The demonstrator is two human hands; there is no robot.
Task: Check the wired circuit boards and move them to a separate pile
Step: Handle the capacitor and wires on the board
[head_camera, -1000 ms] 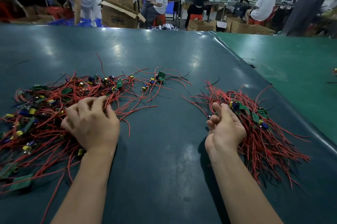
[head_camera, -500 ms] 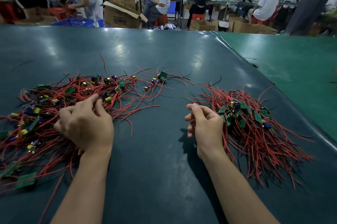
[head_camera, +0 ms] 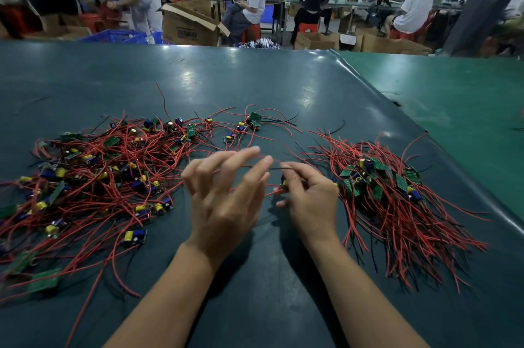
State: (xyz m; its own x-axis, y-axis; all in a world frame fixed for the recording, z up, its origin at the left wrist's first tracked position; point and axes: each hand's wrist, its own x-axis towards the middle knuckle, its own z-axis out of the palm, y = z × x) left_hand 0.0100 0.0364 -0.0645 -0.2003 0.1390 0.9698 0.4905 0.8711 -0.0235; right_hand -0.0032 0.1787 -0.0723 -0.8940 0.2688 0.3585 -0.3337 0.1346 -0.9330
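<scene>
The right hand [head_camera: 310, 200] pinched one board's wires [head_camera: 279, 169] — left hand [head_camera: 226, 191] splayed, holding nothing; trailing leads risked snagging the unsorted pile [head_camera: 93, 174].

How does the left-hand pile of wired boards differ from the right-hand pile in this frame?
The left pile sprawls wide and loose, with boards scattered singly; the right pile is more compact, with its boards clustered at the far end. The left pile's wires run tangled every way; the right pile's wires mostly fan toward the person. Both hold small green boards with red and black leads and lie on the dark mat.
</scene>
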